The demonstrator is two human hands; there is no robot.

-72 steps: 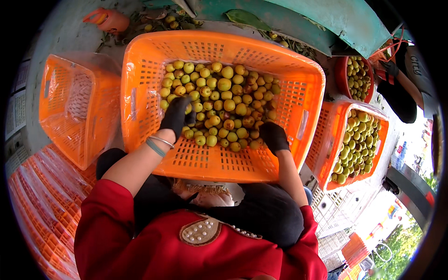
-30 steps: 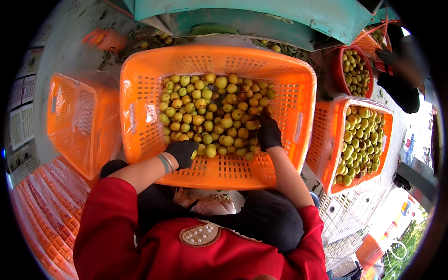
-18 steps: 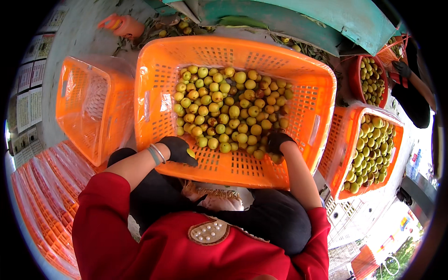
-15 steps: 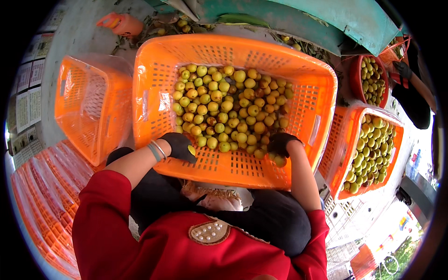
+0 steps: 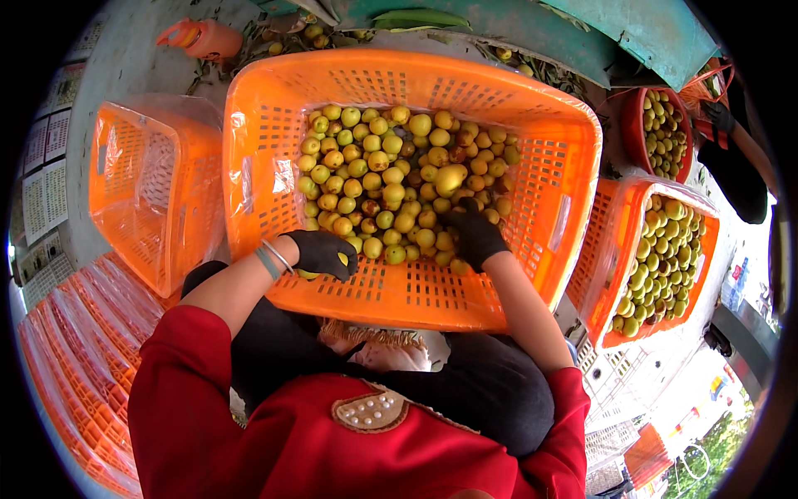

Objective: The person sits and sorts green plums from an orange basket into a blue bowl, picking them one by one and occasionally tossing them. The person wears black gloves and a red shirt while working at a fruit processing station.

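Note:
A large orange slotted crate, lined with clear film, stands in front of me with many small round yellow-green fruits in it, several browned. My left hand, in a black glove, is curled over the crate's near left side. Bits of yellow-green fruit show at its fingers and beneath its palm. My right hand, also black-gloved, reaches over the near right part of the heap with its fingers apart, their tips partly hidden. Just beyond them a larger-looking, smeared fruit stands out above the rest.
At the right stand a fruit-filled orange crate and a red tub; another person's gloved hand is near the tub. Left are a film-lined orange crate and stacked crates. An orange bottle lies beyond.
My right hand has moved left and away from me, from the crate's near right side to the fruit. A blurred fruit now shows above the heap. My left hand has curled more, with fruit visible under it.

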